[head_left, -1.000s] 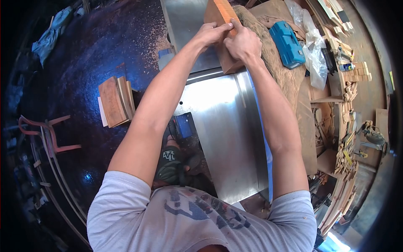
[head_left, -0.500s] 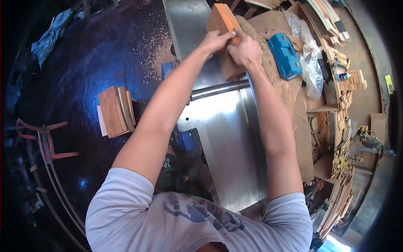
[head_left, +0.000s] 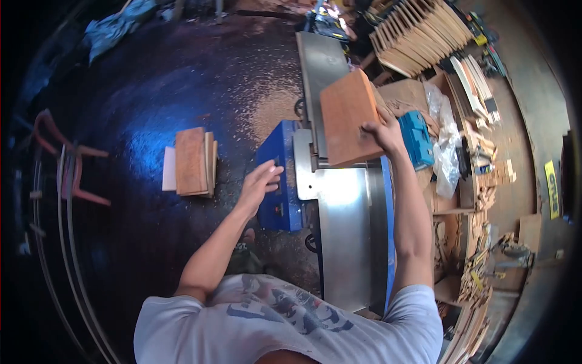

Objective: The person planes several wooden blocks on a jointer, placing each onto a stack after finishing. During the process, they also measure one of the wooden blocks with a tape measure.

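Observation:
My right hand (head_left: 385, 130) grips the right edge of a reddish-brown wooden board (head_left: 348, 121), thumb on its broad face. The board stands tilted over the metal bed of a jointer (head_left: 345, 236), and its lower edge overlaps the middle of the machine. My left hand (head_left: 260, 185) is off the board, fingers apart and holding nothing. It hovers beside the blue side housing (head_left: 282, 212) of the machine, near a red button. Behind the board, the far metal table (head_left: 324, 60) stretches away from me.
A stack of boards (head_left: 191, 161) stands on the dark floor to the left, with a red chair frame (head_left: 73, 164) farther left. On the right are a teal tool case (head_left: 416, 139), clear plastic (head_left: 445, 158) and shelves of wood offcuts. Wooden slats (head_left: 421, 36) stand in a row beyond.
My left hand has let go of the board and moved down-left toward the blue housing. The board has turned its broad face toward me, held by my right hand alone. The view has shifted.

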Motion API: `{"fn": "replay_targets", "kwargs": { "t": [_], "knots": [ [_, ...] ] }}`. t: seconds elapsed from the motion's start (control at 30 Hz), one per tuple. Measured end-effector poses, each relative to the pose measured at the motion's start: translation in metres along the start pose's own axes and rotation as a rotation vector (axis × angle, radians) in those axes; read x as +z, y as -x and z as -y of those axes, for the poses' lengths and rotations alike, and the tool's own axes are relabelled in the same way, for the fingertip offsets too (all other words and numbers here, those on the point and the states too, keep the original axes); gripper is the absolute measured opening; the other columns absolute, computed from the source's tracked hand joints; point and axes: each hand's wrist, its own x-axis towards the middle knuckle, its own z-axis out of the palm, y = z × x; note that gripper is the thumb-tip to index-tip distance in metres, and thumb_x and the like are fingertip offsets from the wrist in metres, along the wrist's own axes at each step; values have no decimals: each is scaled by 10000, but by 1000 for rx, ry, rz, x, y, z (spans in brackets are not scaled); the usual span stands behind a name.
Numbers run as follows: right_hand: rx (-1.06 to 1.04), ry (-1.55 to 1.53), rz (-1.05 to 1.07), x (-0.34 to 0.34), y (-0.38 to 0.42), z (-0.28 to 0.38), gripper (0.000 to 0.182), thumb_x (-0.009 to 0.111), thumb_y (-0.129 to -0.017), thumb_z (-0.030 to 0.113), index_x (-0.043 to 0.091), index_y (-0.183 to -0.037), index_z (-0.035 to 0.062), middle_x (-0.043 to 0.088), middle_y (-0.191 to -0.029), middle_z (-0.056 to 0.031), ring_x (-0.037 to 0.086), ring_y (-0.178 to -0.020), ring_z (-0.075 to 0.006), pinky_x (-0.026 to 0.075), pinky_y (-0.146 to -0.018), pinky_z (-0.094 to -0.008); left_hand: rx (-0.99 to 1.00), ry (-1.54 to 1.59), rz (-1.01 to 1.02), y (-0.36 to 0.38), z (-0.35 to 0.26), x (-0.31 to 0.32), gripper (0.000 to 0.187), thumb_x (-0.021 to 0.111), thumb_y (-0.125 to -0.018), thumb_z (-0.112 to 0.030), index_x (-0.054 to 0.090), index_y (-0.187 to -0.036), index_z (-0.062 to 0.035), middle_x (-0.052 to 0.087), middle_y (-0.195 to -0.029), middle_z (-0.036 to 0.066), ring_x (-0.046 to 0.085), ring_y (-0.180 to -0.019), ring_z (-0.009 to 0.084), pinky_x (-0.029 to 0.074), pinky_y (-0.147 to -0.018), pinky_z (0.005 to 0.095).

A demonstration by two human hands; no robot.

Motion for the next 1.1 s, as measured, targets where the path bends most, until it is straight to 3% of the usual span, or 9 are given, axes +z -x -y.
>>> {"fn": "replay_targets", "kwargs": {
  "t": [0.17, 0.27, 0.37, 0.53, 0.73, 0.77, 0.9, 0.97, 1.1],
  "knots": [
    [47, -853, 301, 78, 152, -4, 628, 703, -936, 207, 502, -1475, -43, 673, -1305, -204, 693, -1176, -295, 600, -966, -415, 213, 285, 145, 104, -27, -3, 725, 544, -1103, -398, 310, -1608, 67, 525, -1544, 202, 578, -1333, 277, 471, -1116, 410],
    [221, -1150, 304, 151, 222, -74, 575, 644, -986, 242, 504, -1462, -49, 664, -1328, -238, 684, -1198, -340, 587, -1008, -455, 442, 8, 141, 175, -54, -7, 705, 608, -1087, -315, 318, -1613, 55, 542, -1525, 164, 559, -1340, 212, 458, -1126, 365],
    [323, -1527, 591, 210, 283, -95, 568, 619, -999, 255, 504, -1460, -57, 658, -1347, -256, 680, -1210, -358, 565, -1044, -472, 346, 25, 84, 238, -47, -17, 730, 669, -1056, -215, 294, -1629, 40, 528, -1537, 148, 522, -1364, 171, 443, -1143, 340],
    [388, -1536, 616, 253, 334, -121, 591, 601, -1017, 305, 485, -1481, -41, 647, -1382, -244, 676, -1221, -373, 546, -1067, -510, 322, 64, 36, 273, -16, -45, 746, 665, -1056, -197, 261, -1646, 18, 535, -1528, 165, 563, -1327, 188, 458, -1135, 354],
    [440, -1075, 436, 292, 366, -129, 713, 656, -1013, 368, 381, -1580, 35, 573, -1485, -209, 624, -1304, -361, 511, -1104, -520, 18, -88, -97, 262, 16, -109, 627, 659, -1053, -319, 476, -1533, 39, 649, -1384, 151, 619, -1252, 177, 486, -1085, 340],
    [416, -1088, 438, 301, 368, -115, 702, 659, -1013, 214, 343, -1619, 53, 534, -1526, -155, 573, -1362, -299, 508, -1108, -450, -74, -123, -190, 264, 15, -118, 602, 690, -1027, -356, 559, -1457, 45, 684, -1334, 145, 650, -1214, 186, 501, -1047, 323],
    [525, -822, 412, 372, 341, -126, 735, 636, -1002, 45, 292, -1652, 71, 521, -1548, -143, 562, -1371, -273, 504, -1116, -411, -368, -129, -198, 204, 164, -224, 609, 706, -1011, -354, 571, -1435, 60, 686, -1345, 148, 667, -1215, 224, 519, -1022, 339],
    [538, -775, 410, 421, 309, -131, 710, 625, -1002, 23, 322, -1642, 75, 537, -1541, -136, 569, -1369, -262, 519, -1106, -397, -411, -91, -244, 186, 164, -259, 611, 724, -991, -380, 599, -1411, 46, 694, -1333, 156, 666, -1226, 243, 519, -1035, 375],
    [554, -764, 427, 514, 219, -135, 795, 647, -970, -12, 275, -1665, 93, 487, -1589, -142, 521, -1419, -255, 487, -1138, -392, -480, -590, -364, 108, 143, -346, 629, 784, -926, -409, 642, -1369, 14, 718, -1299, 183, 685, -1211, 262, 532, -1022, 386]
  ]
}}
